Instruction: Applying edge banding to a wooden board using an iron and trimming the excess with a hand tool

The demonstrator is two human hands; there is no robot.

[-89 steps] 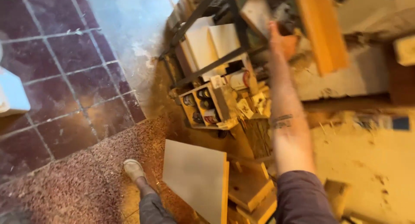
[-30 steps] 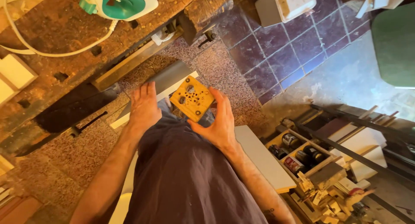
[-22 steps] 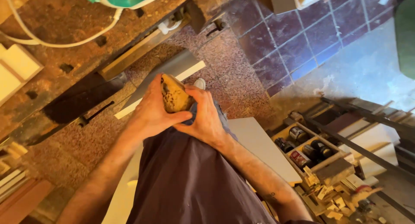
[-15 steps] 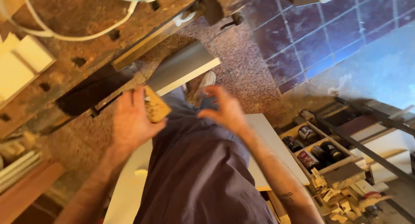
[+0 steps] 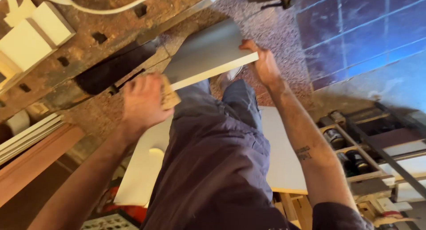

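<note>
Rusty workbench [image 5: 102, 17] above speckled floor. Left hand [image 5: 142, 103] grips a tan sanding block [image 5: 168, 93] beside a grey, pale-edged panel [image 5: 208, 54]. Right hand [image 5: 265, 63] clasps the panel's corner.

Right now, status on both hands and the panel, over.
Left hand closed on a folded sandpaper piece. Right hand grips the grey panel at its corner. Workbench close beside the panel.
</note>
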